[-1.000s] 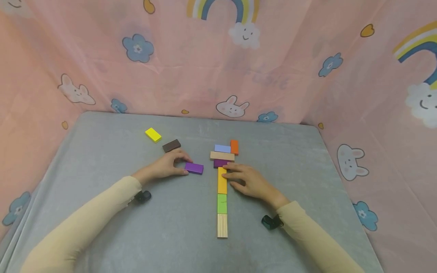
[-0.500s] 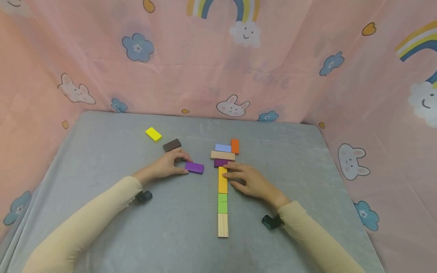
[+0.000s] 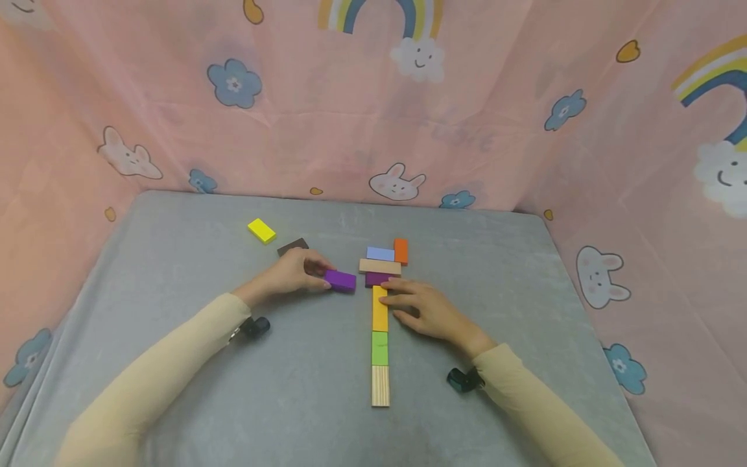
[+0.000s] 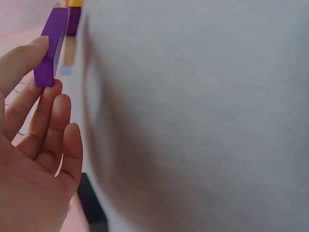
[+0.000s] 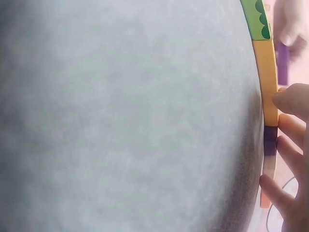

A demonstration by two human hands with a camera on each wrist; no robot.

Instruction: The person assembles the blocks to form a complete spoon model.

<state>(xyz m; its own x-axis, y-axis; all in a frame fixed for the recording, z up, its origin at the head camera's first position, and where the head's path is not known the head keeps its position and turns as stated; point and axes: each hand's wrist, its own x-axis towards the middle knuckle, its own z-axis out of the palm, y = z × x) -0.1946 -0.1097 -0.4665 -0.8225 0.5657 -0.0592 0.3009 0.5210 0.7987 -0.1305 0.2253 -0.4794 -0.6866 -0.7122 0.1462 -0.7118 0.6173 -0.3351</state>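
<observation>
My left hand (image 3: 290, 272) pinches a purple block (image 3: 340, 281) between thumb and fingers; in the left wrist view the purple block (image 4: 51, 46) appears raised off the table. My right hand (image 3: 434, 313) rests its fingertips on the yellow-orange block (image 3: 379, 314) and the dark purple block (image 3: 376, 279), fingers loosely spread. Below the yellow-orange block, a green block (image 3: 379, 349) and a striped wooden block (image 3: 380, 386) continue the column. Above the dark purple one lie a tan block (image 3: 379, 266), a light blue block (image 3: 380, 253) and an orange block (image 3: 401, 251).
Behind my left hand lies a dark brown block (image 3: 294, 246), partly covered by the hand. Farther left is a bright yellow block (image 3: 261, 231). A grey cloth covers the table (image 3: 262, 402), and a pink patterned curtain (image 3: 327, 117) stands around its back and sides.
My left hand has moved right and slightly away from me, carrying the purple block nearer the column. The right hand stays in the same place.
</observation>
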